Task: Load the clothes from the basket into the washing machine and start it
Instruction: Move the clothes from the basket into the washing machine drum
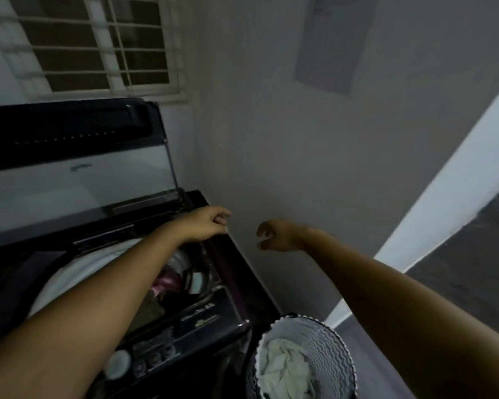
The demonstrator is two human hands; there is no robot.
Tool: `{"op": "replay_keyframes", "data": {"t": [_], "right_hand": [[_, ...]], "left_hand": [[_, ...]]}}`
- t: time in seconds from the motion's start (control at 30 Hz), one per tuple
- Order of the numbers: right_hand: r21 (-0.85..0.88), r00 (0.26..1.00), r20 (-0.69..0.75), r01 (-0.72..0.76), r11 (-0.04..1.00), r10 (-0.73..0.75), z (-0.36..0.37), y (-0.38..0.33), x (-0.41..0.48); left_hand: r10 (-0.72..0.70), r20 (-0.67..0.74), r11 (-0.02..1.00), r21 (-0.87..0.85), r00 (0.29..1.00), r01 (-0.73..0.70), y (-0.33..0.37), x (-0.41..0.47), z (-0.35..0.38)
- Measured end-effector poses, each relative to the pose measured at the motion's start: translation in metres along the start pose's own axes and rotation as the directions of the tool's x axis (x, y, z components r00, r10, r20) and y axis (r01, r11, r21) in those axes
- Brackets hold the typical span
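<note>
A black top-loading washing machine (213, 315) stands at the left with its glass lid (78, 180) raised. Pink and dark clothes (164, 283) lie in the drum beside a white garment (78, 269). On the floor to its right, a grey wavy-patterned basket (329, 349) holds a pale crumpled cloth (283, 367). My left hand (208, 223) hovers over the machine's back right corner, fingers loosely curled, holding nothing. Beside the wall, my right hand (277, 234) hangs in the air with curled fingers, empty.
The machine's control panel (156, 352) with a round knob runs along its front edge. A grey wall rises right behind both hands, with a paper sheet (329, 44) on it. A barred window (98, 44) is above the lid. Dark floor (473, 272) lies at the right.
</note>
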State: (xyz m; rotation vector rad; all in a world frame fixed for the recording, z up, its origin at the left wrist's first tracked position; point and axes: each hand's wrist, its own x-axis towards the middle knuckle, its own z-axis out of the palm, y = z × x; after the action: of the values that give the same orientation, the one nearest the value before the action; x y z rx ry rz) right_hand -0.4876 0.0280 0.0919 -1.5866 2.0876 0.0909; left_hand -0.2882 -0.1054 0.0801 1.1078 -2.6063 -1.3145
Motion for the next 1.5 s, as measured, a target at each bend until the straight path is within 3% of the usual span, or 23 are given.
{"op": "replay_keyframes", "data": {"t": [0.3, 0.57, 0.93, 1.13, 1.37, 1.5], "right_hand": [[0.141, 0.998, -0.004, -0.058, 0.988, 0.060, 0.052, 0.173, -0.071], [0.349, 0.991, 0.060, -0.131, 0.928, 0.118, 0.150, 0.270, -0.095], [0.537, 0.962, 0.228, -0.255, 0.804, 0.152, 0.342, 0.320, -0.047], [0.538, 0.933, 0.323, -0.318, 0.781, 0.157, 0.442, 0.328, 0.016], [0.477, 0.922, 0.322, -0.355, 0.804, 0.216, 0.542, 0.341, 0.102], [0.470, 0.908, 0.327, -0.396, 0.789, 0.261, 0.590, 0.354, 0.146]], "left_hand": [[0.003, 0.052, 0.995, -0.100, 0.999, 0.003, 0.077, 0.032, 0.170], [-0.104, 0.118, 0.980, -0.158, 0.988, 0.122, 0.076, 0.046, 0.296], [-0.344, 0.191, 0.890, -0.246, 0.919, 0.384, -0.057, 0.078, 0.443], [-0.450, 0.216, 0.791, -0.352, 0.866, 0.499, -0.137, 0.105, 0.521], [-0.539, 0.221, 0.695, -0.428, 0.813, 0.578, -0.217, 0.158, 0.593], [-0.622, 0.238, 0.584, -0.493, 0.746, 0.645, -0.253, 0.191, 0.623]]}}
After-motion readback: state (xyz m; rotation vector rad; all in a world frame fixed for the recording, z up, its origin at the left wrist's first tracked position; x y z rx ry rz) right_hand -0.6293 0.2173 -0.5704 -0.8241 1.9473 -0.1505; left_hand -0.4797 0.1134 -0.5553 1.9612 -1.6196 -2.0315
